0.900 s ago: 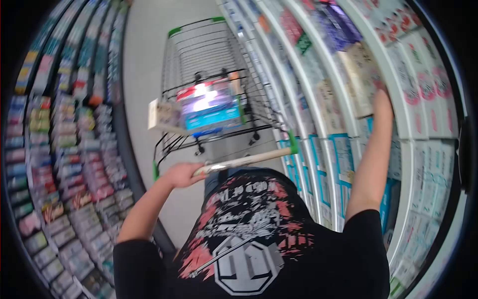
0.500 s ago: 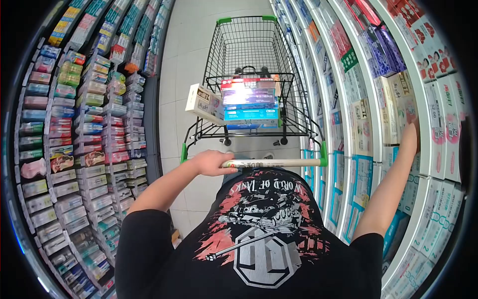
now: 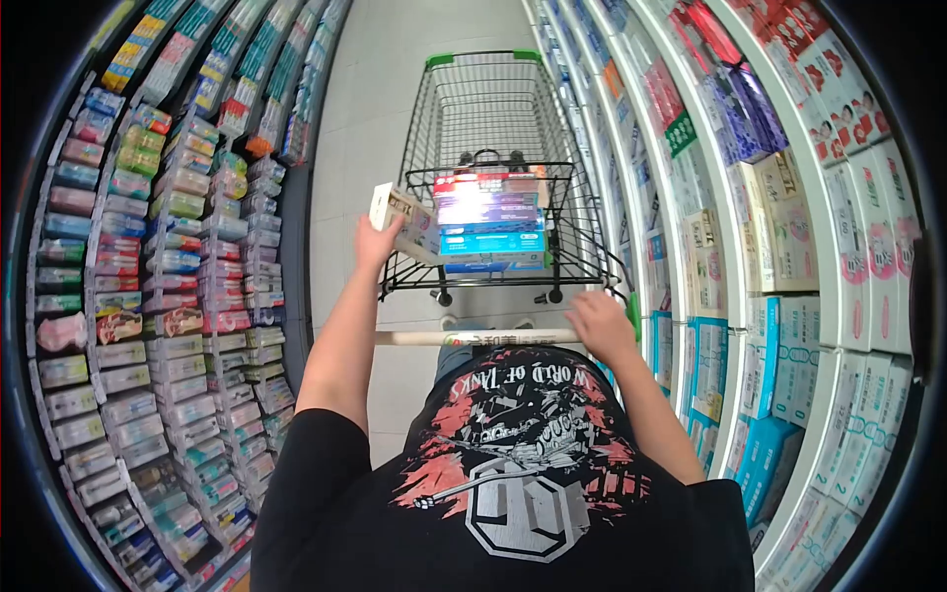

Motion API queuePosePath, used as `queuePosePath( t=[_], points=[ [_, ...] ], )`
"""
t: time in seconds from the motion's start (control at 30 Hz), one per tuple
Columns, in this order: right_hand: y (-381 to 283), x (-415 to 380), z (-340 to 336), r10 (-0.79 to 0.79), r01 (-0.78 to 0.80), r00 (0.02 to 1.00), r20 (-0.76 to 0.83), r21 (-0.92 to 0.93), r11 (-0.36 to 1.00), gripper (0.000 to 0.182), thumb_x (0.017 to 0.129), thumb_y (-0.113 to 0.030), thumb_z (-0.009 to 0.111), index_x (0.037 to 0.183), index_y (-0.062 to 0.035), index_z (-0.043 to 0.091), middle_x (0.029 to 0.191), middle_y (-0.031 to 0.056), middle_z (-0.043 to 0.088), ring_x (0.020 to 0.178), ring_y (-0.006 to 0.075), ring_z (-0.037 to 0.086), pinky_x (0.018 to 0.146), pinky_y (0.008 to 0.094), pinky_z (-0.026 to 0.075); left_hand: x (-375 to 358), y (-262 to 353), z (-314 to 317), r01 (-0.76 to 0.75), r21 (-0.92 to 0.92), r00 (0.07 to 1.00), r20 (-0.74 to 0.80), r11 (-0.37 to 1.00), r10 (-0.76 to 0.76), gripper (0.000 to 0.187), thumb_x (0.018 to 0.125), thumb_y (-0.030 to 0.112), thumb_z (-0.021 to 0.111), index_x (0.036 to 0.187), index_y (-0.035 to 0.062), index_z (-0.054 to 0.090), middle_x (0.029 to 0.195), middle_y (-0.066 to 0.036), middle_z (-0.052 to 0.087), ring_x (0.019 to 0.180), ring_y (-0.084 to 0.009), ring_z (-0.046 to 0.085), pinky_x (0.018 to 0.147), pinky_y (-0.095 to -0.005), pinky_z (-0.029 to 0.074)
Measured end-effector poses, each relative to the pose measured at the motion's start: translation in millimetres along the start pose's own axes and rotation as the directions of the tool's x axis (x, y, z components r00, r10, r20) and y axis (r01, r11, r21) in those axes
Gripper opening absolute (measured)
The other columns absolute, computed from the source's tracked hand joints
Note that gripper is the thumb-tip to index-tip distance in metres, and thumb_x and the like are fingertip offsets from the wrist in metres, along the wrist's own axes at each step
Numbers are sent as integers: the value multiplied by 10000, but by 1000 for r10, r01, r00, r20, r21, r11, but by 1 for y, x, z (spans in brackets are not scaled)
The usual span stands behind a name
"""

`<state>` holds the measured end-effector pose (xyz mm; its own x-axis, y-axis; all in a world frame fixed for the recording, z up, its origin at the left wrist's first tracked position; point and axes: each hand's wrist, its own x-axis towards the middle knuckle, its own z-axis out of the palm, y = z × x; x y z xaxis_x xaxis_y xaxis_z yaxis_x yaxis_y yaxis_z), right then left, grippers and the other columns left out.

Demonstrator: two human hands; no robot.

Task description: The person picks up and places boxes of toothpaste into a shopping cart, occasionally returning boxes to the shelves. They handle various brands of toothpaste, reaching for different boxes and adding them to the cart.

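In the head view my left hand point(image 3: 378, 240) has its fingers and thumb closed around the near left end of a cream-coloured box point(image 3: 415, 223). That box stands tilted at the left side of the shopping cart's top basket point(image 3: 406, 284). Beside it lies a pile of boxes: blue ones point(image 3: 492, 243) nearest, then a purple box point(image 3: 511, 218) and a red one at the far side, partly washed out by glare. My right hand point(image 3: 602, 324) is over the right part of the pale cart handle point(image 3: 424, 338), fingers loosely bent and apart, holding nothing visible.
Left of the aisle, a shelf rack point(image 3: 202, 237) carries rows of small packaged goods. White shelves on the right hold blue-and-white boxes point(image 3: 789, 340), cream boxes point(image 3: 786, 212) and purple boxes point(image 3: 755, 113). The cart's deep wire basket point(image 3: 488, 99) extends ahead over the tiled floor point(image 3: 360, 99).
My left hand has gone from the cart handle forward to the cream box. My right hand has come back from the cream boxes on the right shelf to the handle.
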<state>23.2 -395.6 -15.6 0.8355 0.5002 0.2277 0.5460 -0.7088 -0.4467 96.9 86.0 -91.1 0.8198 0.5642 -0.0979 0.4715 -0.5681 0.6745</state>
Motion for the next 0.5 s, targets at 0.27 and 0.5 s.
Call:
queuePosePath(
  t=[0.27,0.5],
  points=[
    [12,-8,11,73,-65,976,204,-44,997,360,998,-395,619,858,-75,706,869,101,674,899,317,658,844,431,538,12,31,-77,2,40,1000,-2,999,-1,485,815,397,866,1069,-5,772,885,-85,764,765,-153,694,713,-357,553],
    [15,8,-40,146,-135,967,-210,64,989,164,902,-220,731,932,-58,720,1056,93,719,1044,294,663,955,444,523,-16,48,-168,-26,-451,997,-82,892,-12,472,904,338,828,1209,-6,723,1048,-71,753,878,-163,703,734,-297,541]
  ],
)
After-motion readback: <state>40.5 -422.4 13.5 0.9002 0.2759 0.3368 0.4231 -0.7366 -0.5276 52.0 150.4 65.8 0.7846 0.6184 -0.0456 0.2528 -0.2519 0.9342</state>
